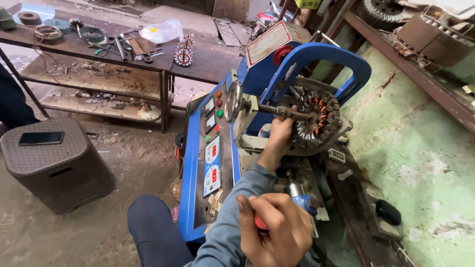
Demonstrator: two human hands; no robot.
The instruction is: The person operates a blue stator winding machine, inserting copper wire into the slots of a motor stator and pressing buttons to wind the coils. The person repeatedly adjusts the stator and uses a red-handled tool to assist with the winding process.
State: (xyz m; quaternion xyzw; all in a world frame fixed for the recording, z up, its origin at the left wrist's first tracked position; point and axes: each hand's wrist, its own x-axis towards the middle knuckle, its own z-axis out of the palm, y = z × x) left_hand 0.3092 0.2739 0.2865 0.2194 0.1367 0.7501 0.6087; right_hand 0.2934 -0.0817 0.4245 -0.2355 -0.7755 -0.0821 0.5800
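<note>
Two hands at a blue winding machine (316, 54): the left hand (280, 132) grasps the stator (316, 118) mounted on the machine's threaded shaft (277, 111), while the right hand (277, 227), nearer the camera, is clenched around a red-handled tool (261, 222) beside the control panel (213, 158).

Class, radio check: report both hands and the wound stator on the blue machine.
Left hand gripping round copper-wound metal stator on threaded shaft. Right hand shut on red-handled tool. Nothing between.
</note>
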